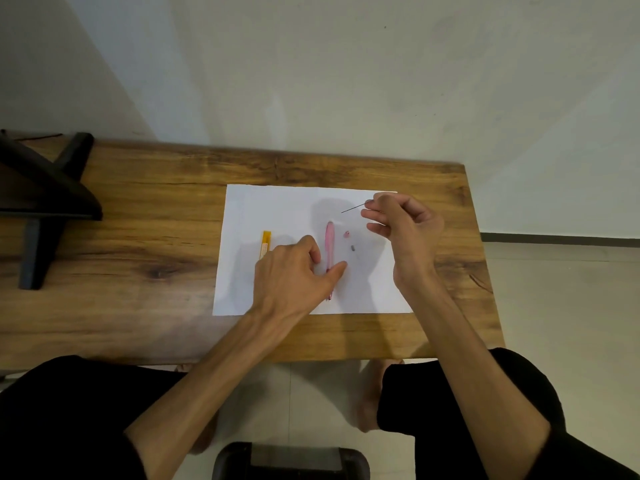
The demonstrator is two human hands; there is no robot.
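Wooden table [138,237] bears one white sheet [270,209], where the right hand [405,226] pinches one thin dark lead [353,207] and the left hand [291,271] grips one slim pink pencil [329,237].

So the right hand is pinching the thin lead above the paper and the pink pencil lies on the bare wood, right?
Not quite. The right hand does pinch the thin lead above the paper, but the pink pencil lies on that white sheet, not on bare wood, as the head view shows.

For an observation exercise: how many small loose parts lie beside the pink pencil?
2: a pink cap right of the pencil, a grey piece nearer the camera; more may be hidden.
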